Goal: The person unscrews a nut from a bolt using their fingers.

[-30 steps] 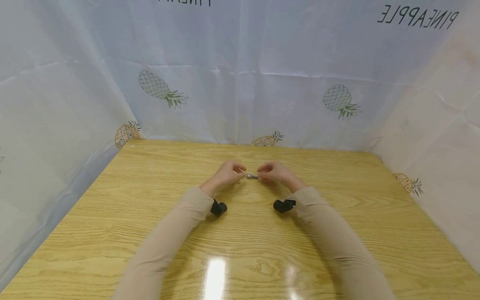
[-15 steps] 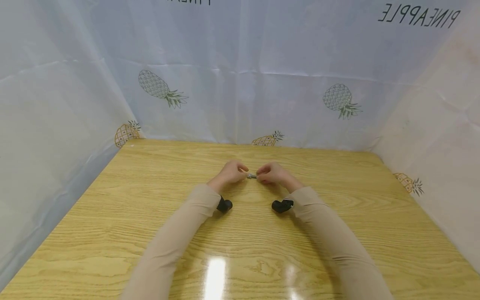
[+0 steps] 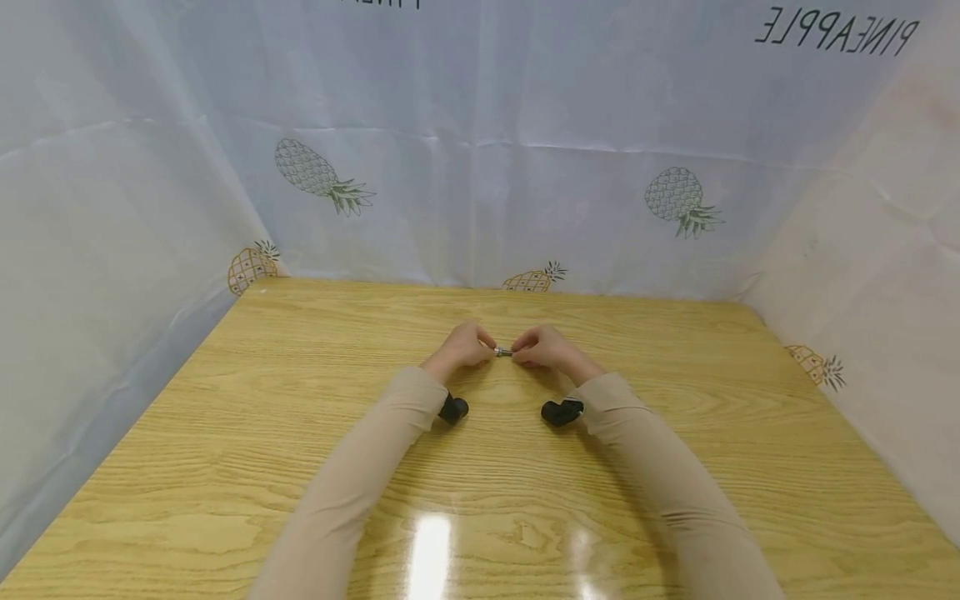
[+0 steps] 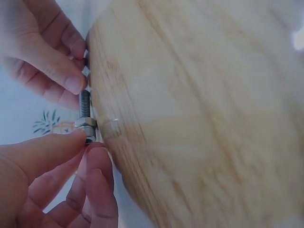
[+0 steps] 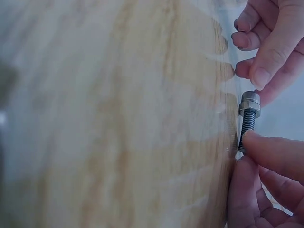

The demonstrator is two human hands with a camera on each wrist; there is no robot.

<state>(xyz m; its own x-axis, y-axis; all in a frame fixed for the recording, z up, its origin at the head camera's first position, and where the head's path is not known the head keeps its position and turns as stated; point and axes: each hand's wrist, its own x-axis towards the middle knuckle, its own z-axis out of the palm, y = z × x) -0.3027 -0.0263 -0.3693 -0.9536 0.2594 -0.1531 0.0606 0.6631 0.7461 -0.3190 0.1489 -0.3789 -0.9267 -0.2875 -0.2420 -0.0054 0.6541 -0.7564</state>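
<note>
A small metal bolt [image 3: 504, 352] lies level between the two hands, close to the wooden tabletop. It has a round head and a threaded shank [image 4: 85, 104]; a hex nut [image 5: 249, 109] sits on the thread right by the head. My left hand [image 3: 467, 346] has thumb and index finger at the head end, pinching it. From the other side, my right hand [image 3: 543, 347] pinches the tip of the thread between thumb and finger. The very tip is hidden by the right fingers. The remaining fingers of both hands are loosely bent.
The wooden table [image 3: 495, 483] spreads on all sides of the hands. White curtains [image 3: 480, 183] printed with pineapples hang behind it and at both sides. A black wrist-worn device [image 3: 453, 409] shows below the left cuff, and another black device [image 3: 561, 412] by the right cuff.
The left hand has moved slightly right, onto the bolt's head end. The right hand has shifted a little left, and less of the bolt shows between the hands.
</note>
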